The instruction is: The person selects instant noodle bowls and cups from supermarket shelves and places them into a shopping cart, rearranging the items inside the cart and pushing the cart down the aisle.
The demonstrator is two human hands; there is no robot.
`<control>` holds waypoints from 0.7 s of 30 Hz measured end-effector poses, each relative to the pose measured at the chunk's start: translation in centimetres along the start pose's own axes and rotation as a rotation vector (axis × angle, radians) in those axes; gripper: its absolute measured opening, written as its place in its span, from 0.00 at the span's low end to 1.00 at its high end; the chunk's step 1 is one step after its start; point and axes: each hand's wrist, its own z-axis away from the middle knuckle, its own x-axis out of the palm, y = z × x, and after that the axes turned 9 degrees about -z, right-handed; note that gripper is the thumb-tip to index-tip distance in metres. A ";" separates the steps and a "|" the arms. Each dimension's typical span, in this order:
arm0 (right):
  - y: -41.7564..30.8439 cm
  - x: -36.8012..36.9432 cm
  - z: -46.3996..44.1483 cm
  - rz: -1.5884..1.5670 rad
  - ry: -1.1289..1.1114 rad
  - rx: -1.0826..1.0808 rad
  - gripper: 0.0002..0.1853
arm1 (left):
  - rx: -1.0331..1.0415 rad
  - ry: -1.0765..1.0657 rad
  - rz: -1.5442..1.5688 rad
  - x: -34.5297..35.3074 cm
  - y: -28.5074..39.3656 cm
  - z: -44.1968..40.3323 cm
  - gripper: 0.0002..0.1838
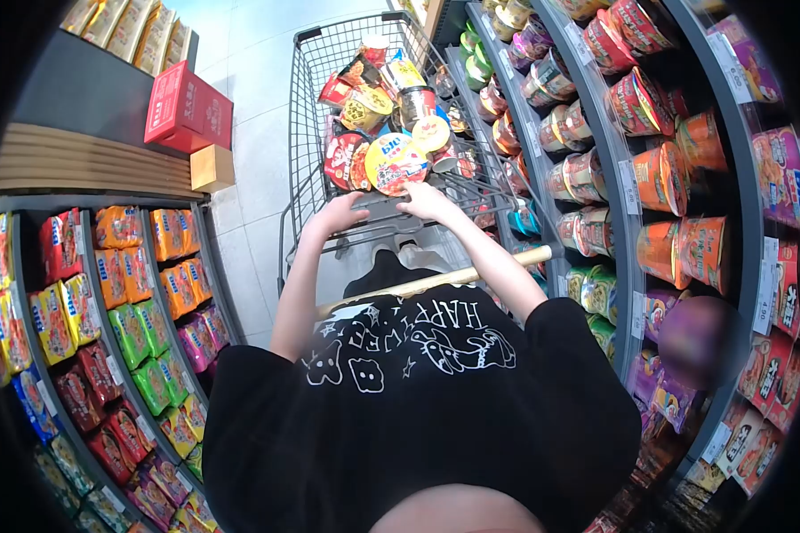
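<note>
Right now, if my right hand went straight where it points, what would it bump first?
Your right hand would probably bump the round yellow tub in the cart; your fingers may already touch it.

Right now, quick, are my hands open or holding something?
Left hand: open, holding nothing visible.
Right hand: at the nearest yellow-lidded tub; grip can't be told.

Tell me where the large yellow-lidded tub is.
The large yellow-lidded tub is upper middle in the head view, at the near end of the cart, close to the right hand.
</note>
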 end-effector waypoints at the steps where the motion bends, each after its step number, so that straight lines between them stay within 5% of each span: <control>1: 0.3 0.2 -0.4 -0.006 0.006 0.008 0.29 | 0.006 -0.001 -0.036 -0.1 -0.1 -1.2 0.30; 3: 1.1 0.8 -1.0 -0.021 -0.007 -0.011 0.30 | 0.029 -0.037 -0.006 -1.0 0.5 -4.0 0.30; 5: 1.2 0.9 -1.3 -0.023 0.007 0.011 0.28 | 0.008 0.300 -0.021 1.8 -2.4 -10.6 0.28; 6: 0.9 0.6 -1.1 -0.035 -0.010 0.041 0.28 | -0.092 0.263 0.151 1.8 -2.4 -12.3 0.27; 7: 0.6 0.3 -0.8 -0.048 -0.025 0.071 0.28 | 0.060 0.414 0.210 3.2 -4.1 -14.7 0.26; 9: 1.1 1.0 -1.2 -0.042 0.046 0.038 0.27 | -0.018 0.668 0.573 6.4 -4.3 -15.8 0.24; 11: 0.5 0.4 -0.9 -0.077 0.021 0.082 0.27 | -0.526 0.185 0.765 7.4 -3.8 -15.7 0.21; 19: 0.9 -0.2 -0.5 -0.256 0.048 -0.064 0.29 | -0.328 0.142 0.668 7.0 -6.5 -16.4 0.22; 21: 0.8 0.1 -0.9 -0.179 0.058 0.042 0.28 | -0.309 0.147 0.687 6.2 -5.7 -16.0 0.21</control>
